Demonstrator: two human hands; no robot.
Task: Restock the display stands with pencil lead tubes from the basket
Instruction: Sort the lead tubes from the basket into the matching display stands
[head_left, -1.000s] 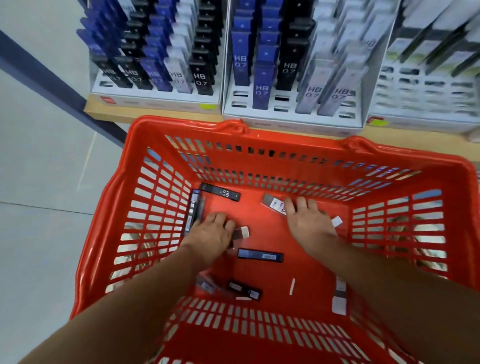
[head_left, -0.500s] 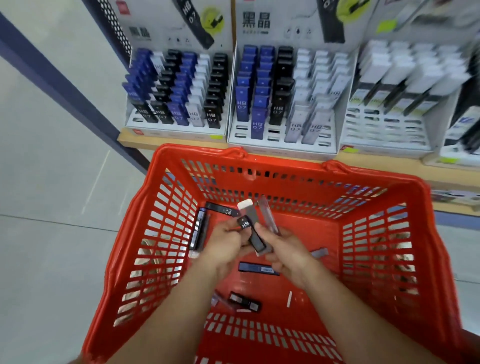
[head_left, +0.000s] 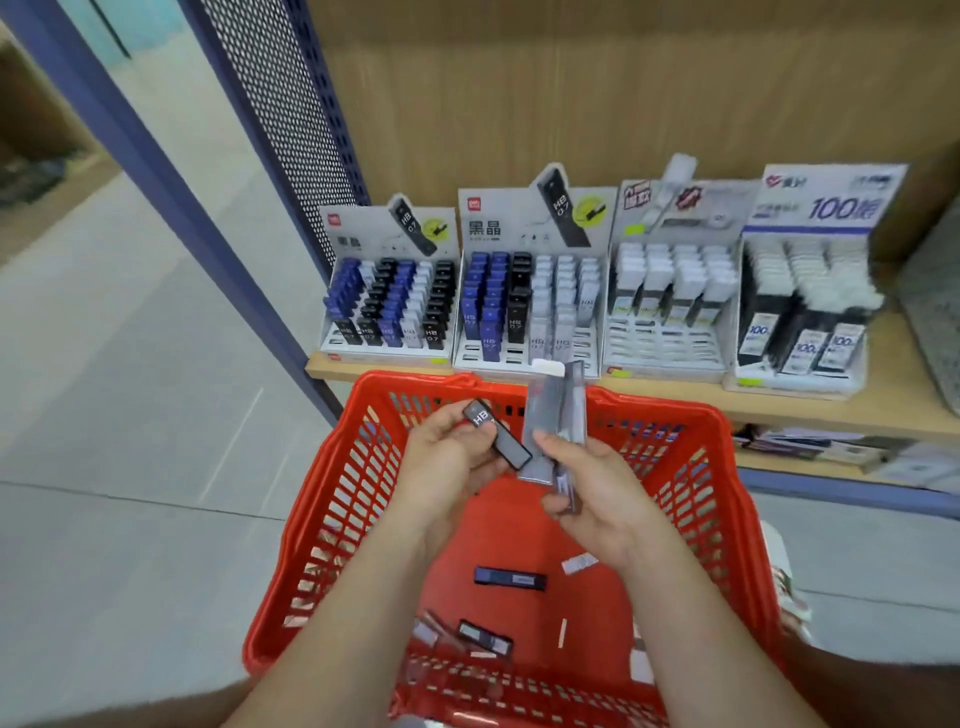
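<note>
In our left hand (head_left: 447, 462) we grip a black tube (head_left: 497, 435), fingers curled round it near the end marked HB, so that it slants down towards the right. Our right hand (head_left: 592, 493) is closed round a small bunch of grey tubes (head_left: 551, 415), which stand nearly upright with a white cap at the top; the blur keeps us from counting them. The black tube's lower end meets the grey bunch. We hold both hands up over the red basket (head_left: 332, 519), nearer its far rim. On the basket's floor lie more tubes: a dark blue tube (head_left: 509, 578) crosswise in the middle, another black one (head_left: 485, 636) closer to us, and a few small white pieces around them. Just beyond the basket a wooden shelf (head_left: 883, 400) carries four display stands in a row. The leftmost stand (head_left: 387, 347) and the second stand (head_left: 519, 359) hold blue, black and pale tubes marked HB 0.7; the third stand (head_left: 665, 353) and the fourth stand (head_left: 753, 382) hold white and black packs. A blue post (head_left: 171, 192) and grey floor (head_left: 130, 415) lie to our left.
</note>
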